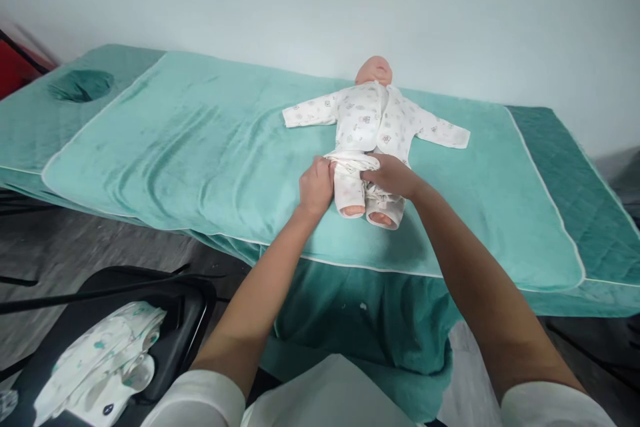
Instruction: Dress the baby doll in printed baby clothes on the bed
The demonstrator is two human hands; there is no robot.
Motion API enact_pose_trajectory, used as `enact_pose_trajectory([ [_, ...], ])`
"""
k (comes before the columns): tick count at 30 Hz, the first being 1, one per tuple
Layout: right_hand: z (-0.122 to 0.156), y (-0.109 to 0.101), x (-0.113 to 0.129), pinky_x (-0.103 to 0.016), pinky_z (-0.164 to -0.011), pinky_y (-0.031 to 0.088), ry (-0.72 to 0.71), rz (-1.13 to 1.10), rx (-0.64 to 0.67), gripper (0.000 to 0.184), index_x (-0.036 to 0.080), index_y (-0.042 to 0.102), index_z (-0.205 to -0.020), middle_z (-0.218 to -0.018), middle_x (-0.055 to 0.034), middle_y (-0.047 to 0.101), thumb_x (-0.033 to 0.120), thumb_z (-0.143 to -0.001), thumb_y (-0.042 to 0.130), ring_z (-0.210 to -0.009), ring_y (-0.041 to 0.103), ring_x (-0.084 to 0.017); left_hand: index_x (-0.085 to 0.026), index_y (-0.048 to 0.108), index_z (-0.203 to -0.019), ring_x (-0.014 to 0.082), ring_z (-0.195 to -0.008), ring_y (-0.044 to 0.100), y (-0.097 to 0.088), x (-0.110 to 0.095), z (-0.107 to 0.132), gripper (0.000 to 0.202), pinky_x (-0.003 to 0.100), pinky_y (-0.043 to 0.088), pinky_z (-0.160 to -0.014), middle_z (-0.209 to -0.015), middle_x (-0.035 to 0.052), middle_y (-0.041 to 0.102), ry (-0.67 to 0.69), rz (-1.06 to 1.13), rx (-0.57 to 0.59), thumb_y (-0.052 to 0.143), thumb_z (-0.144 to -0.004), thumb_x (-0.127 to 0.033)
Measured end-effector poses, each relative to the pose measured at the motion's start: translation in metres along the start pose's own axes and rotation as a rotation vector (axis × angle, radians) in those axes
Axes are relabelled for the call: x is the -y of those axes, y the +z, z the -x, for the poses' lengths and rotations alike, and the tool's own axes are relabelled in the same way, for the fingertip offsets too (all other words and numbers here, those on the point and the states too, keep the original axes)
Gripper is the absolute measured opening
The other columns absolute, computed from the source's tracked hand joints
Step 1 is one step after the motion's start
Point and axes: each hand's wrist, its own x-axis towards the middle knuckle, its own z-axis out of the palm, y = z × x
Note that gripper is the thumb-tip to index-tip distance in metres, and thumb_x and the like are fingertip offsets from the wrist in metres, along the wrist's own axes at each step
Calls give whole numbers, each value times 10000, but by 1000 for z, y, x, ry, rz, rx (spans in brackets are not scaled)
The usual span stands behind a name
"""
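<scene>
A baby doll point(375, 71) lies on its back on a green massage table, its head toward the wall. It wears a white printed jacket point(363, 117) with both sleeves spread out. White baby pants point(349, 188) cover its legs, and the feet show at the cuffs. My left hand point(317, 185) is closed on the waistband at the left side. My right hand point(393, 175) pinches the pants' cloth at the middle front, its fingertips partly hidden in the folds.
The green table cover point(225, 147) has wrinkles left of the doll. A face hole point(83, 85) is at the table's left end. Below the front edge, a black chair point(125, 277) holds white and green printed baby clothes point(107, 353). A pale wall point(320, 7) stands behind.
</scene>
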Motion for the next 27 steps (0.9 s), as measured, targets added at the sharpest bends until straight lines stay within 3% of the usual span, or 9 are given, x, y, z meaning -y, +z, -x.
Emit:
enact_pose_trajectory([
  [6,0,7,-4,-369,-827,479,46,-92,-114,251,220,692,-1024,-1067,-51,750,339,-841,568,-966,648,-274,-193,580,-997,209,-826,660,1,2,-6,342,304,433,-722,-986,102,677,33,9,-26,385,-1047,-469],
  [13,4,11,-6,-389,-841,465,33,-50,-107,252,218,646,-984,-1076,-66,731,433,-887,558,-982,629,-280,-213,544,-993,179,-855,616,-20,2,35,272,309,471,-808,-949,44,646,-44,335,-5,494,-1009,-481],
  [17,9,3,-3,-367,-844,468,9,-23,14,372,211,635,-1040,-1113,-69,724,521,-838,675,-1021,643,-279,-205,581,-959,216,-1044,598,-30,1,57,269,378,447,-952,-1077,85,662,98,355,117,519,-1000,-463],
  [21,11,-6,1,-350,-833,473,-20,19,197,423,219,686,-1046,-1099,-45,748,464,-722,805,-1018,670,-286,-216,593,-879,220,-957,583,-35,-1,62,252,395,412,-918,-912,47,671,89,223,254,468,-1026,-379],
  [23,12,-8,3,-342,-818,479,-18,19,208,380,223,710,-1032,-1057,-31,764,426,-724,800,-987,684,-279,-217,578,-866,212,-919,586,-35,0,60,242,384,410,-903,-859,31,657,83,222,261,457,-1030,-347],
  [27,14,-7,4,-331,-799,490,-23,-25,168,271,217,734,-1015,-1003,-25,779,355,-783,717,-936,696,-260,-214,567,-915,203,-882,612,-28,3,48,230,362,417,-876,-903,42,669,84,193,171,412,-1051,-315],
])
